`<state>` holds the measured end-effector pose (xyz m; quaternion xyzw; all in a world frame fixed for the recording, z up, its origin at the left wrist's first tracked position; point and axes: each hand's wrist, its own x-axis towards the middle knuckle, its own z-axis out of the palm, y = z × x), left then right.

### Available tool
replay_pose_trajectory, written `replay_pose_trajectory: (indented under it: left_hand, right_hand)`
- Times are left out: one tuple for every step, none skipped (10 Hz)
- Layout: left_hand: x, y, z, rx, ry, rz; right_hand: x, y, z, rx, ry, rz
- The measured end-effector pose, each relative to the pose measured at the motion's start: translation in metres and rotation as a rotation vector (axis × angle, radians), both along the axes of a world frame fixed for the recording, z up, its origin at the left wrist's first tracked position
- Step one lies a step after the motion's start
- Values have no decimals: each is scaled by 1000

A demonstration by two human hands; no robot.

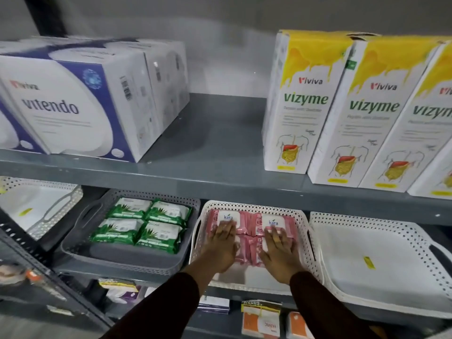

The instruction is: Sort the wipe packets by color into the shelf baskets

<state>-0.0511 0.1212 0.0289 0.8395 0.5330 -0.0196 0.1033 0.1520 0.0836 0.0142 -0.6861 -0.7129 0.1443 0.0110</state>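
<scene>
Several pink wipe packets (247, 223) lie in rows inside a white perforated basket (303, 231) on the lower shelf. My left hand (221, 245) lies flat on the left front pink packet, fingers spread. My right hand (278, 250) lies flat on the right front pink packet in the same way. Neither hand grips a packet. To the left, a grey basket (80, 245) holds several green wipe packets (139, 225) in two rows.
An empty white basket (381, 265) sits at the right and another white basket (49, 206) at the far left. The upper shelf (208, 167) carries blue-white boxes (73, 101) and yellow-white cartons (342, 106). More boxes lie on the shelf below.
</scene>
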Motion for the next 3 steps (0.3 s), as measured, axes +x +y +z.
replay_pose_trajectory:
  left_hand:
    - [-36,21,69,178,-171,-81]
    - [-39,-23,89,252,-390,-230]
    - [-59,-64,82,18,-433,-188]
  right_hand:
    - [-26,9,66,238,140,-128]
    - [-33,-26,80,460,201,-72]
    - [-57,-71,53,510,507,-1]
